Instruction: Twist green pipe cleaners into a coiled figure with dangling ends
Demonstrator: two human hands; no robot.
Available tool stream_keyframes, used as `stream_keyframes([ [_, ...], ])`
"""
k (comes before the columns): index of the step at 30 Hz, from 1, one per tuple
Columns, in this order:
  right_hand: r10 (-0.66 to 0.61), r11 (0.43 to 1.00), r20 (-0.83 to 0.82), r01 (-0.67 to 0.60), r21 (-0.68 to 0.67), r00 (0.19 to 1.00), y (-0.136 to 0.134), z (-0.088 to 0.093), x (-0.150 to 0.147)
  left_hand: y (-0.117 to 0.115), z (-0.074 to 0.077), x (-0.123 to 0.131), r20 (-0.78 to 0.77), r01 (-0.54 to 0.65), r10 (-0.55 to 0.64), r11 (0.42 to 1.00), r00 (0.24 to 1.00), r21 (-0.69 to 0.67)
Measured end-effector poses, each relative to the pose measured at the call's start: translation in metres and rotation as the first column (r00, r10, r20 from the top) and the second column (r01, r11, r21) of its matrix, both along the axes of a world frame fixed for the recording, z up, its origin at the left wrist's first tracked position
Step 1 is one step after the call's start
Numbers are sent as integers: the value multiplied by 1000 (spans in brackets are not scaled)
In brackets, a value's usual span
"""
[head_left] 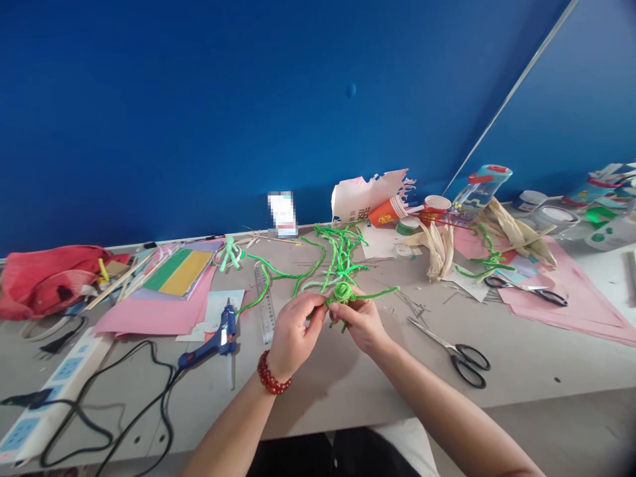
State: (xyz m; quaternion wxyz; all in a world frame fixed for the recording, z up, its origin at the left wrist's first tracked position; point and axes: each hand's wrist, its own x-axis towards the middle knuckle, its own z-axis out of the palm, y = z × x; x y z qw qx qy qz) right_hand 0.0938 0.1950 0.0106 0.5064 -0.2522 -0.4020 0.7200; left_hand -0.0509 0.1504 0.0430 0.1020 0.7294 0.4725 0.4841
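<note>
Between my two hands is a green pipe-cleaner piece (342,291), wound into a round knot with loose ends sticking out, one of them long and pointing right. My left hand (301,324) pinches its left side, and a red bead bracelet circles that wrist. On the lower right of the same piece, my right hand (365,321) is closed with thumb and fingers. Just behind lies a tangled pile of green pipe cleaners (340,248). One long green strand (278,273) trails left from there.
A blue glue gun (223,334) stands at left, its black cord looping toward a power strip (59,391). Black-handled scissors (462,354) lie at right; a second pair (529,289) rests farther back. A ruler (265,305), pink paper (154,311), orange cups (387,211) and dried husks (438,250) surround the workspace.
</note>
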Motion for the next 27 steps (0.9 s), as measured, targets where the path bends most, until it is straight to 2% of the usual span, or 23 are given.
stream_keyframes([
  [12, -80, 996, 46, 77, 45, 996, -4, -7, -3, -2, -2, 5, 104, -15, 23, 997, 994, -80],
  [15, -96, 993, 85, 90, 70, 992, -5, -6, -3, -5, -1, 8, 124, -31, 51, 986, 991, -164],
  [19, -132, 982, 165, 107, 156, 977, -5, -1, -1, -6, 4, 8, 175, 30, 21, 959, 984, -282],
  [23, -184, 948, 265, 100, 301, 946, -4, 3, 2, -4, 4, 6, 281, 90, 36, 902, 959, -422],
  [27, -283, 874, 408, 58, 483, 868, -3, 3, 6, -2, 2, 3, 527, 295, 55, 777, 848, -556],
])
